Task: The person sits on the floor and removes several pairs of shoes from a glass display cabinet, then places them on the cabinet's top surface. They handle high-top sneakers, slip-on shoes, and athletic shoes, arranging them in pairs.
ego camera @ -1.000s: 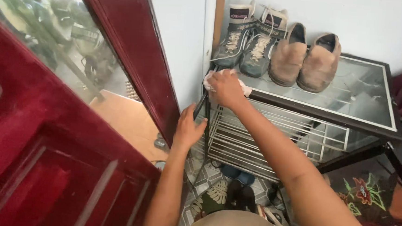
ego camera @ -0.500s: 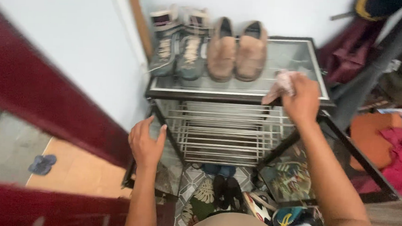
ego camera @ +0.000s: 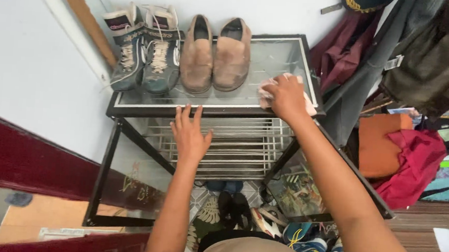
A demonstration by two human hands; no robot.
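A black metal shoe rack (ego camera: 132,110) with a glass top stands against a white wall. On the glass sit a pair of grey-green high-top sneakers (ego camera: 146,51) and a pair of brown slip-on shoes (ego camera: 216,53). My right hand (ego camera: 284,96) presses a pale crumpled cloth (ego camera: 268,90) onto the glass near the rack's right front corner. My left hand (ego camera: 189,134) is spread open, fingertips at the rack's front edge, holding nothing. Wire shelves (ego camera: 233,147) show beneath the glass.
Clothes and bags (ego camera: 394,64) hang at the right, above an orange bag (ego camera: 382,143) and red cloth (ego camera: 414,158). Several shoes (ego camera: 275,225) lie on the patterned floor under the rack. A dark red door (ego camera: 30,161) is at the left.
My right hand with the cloth moved from the glass top's left side to its right front corner. My left hand rose from the rack's lower left to the front edge. The view swung right.
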